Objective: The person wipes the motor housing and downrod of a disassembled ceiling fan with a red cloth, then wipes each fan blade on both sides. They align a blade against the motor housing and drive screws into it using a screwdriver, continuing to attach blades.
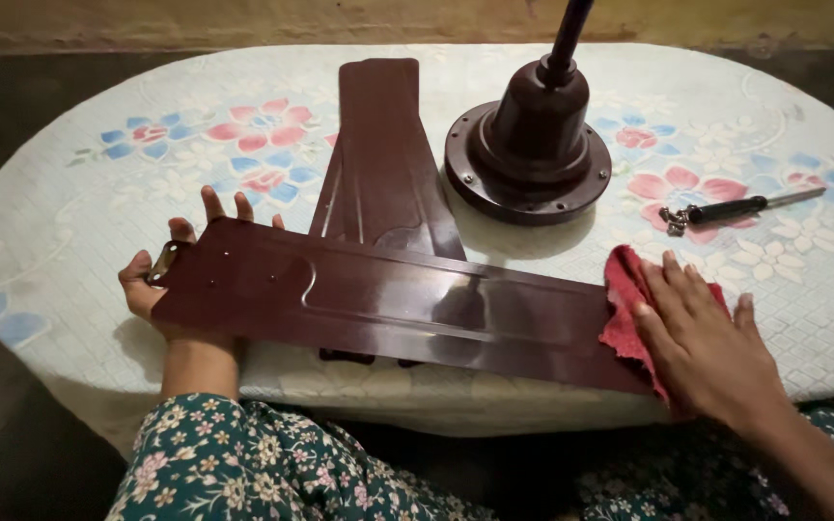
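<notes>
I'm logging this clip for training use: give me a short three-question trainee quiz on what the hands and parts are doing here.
1. True or false: the right hand presses a red cloth on the fan blade.
2. What does the left hand grip? A) the screwdriver B) the blade's bracket end C) the fan motor
3. What lies under the held blade on the table?

Key
1. True.
2. B.
3. More stacked blades.
</notes>
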Demonstrator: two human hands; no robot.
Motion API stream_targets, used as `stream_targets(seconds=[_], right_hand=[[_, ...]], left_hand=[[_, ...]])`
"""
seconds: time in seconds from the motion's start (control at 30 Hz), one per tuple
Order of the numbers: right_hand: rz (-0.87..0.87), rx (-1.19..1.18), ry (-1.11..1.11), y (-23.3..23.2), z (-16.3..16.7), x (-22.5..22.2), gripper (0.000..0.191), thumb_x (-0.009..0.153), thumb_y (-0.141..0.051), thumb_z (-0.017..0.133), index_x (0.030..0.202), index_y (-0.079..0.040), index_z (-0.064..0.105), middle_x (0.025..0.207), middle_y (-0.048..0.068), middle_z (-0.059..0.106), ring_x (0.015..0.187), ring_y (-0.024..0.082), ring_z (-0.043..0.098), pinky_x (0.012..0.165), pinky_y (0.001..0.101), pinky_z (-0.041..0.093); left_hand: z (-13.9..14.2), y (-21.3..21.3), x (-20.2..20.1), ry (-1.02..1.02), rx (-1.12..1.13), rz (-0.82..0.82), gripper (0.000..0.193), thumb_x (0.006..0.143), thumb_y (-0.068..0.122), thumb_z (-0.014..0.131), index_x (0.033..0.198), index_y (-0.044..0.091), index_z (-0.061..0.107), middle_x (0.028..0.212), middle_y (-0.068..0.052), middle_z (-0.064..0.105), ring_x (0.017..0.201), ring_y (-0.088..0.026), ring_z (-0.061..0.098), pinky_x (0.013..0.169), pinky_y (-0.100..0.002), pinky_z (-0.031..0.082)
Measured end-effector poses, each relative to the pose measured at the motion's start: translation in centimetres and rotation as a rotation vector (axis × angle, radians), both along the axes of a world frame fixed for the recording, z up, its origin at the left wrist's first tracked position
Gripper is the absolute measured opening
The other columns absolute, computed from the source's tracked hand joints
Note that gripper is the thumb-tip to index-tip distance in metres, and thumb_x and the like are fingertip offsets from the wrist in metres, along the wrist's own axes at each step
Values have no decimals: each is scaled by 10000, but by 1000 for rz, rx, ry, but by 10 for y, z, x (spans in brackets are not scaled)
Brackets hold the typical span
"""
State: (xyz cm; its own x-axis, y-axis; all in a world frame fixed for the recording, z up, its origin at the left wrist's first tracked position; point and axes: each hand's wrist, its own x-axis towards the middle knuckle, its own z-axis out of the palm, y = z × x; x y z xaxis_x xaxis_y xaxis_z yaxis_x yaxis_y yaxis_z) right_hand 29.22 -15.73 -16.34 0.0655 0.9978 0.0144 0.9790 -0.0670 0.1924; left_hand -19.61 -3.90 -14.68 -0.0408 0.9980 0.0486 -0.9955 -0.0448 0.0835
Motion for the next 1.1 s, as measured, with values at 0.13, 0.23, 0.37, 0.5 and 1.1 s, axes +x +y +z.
stream_targets(seconds=[0.13, 0.23, 0.37, 0.5, 1.1], right_hand=[[-140, 40, 301, 3, 0, -17, 759, 977, -551, 215, 1644, -194, 146, 1689, 67, 90, 1540, 283, 90, 1183, 634, 52], [7, 127, 221, 6, 0, -48, 743, 1002, -546, 208, 1602, -111, 160, 1675, 135, 136, 1525, 350, 107, 1173, 621, 82], [146, 120, 297, 16, 4, -107, 748, 1019, -515, 259, 1615, -69, 195, 1674, 174, 194, 1511, 352, 136, 1199, 560, 85], [402, 181, -75, 34, 14, -175, 619, 1053, -455, 292, 1524, -53, 280, 1641, 210, 257, 1523, 361, 196, 1227, 523, 127], [834, 87, 610, 153, 39, -400, 671, 1036, -470, 312, 1586, -86, 293, 1673, 152, 255, 1548, 374, 163, 1221, 571, 76]], left_hand=[[-8, 2, -3, 39, 64, -30, 378, 694, 442, 528, 888, 160, 689, 1309, -104, 706, 1303, -355, 620, 1218, -698, 338], [-12, 2, -7, 89, 132, -48, 441, 708, 450, 533, 1009, 185, 715, 1385, -81, 678, 1383, -345, 594, 1273, -709, 302], [-16, 6, -10, 153, 189, -35, 507, 746, 456, 559, 1156, 211, 727, 1490, -59, 625, 1472, -345, 541, 1316, -732, 264], [-16, 9, -13, 199, 267, -56, 618, 739, 470, 593, 1311, 256, 687, 1595, -39, 511, 1546, -345, 458, 1322, -724, 236], [-31, 22, -12, -142, 117, 23, 790, 879, 492, 586, 1536, 91, 404, 1571, -170, 421, 1456, -361, 429, 1298, -587, 277]])
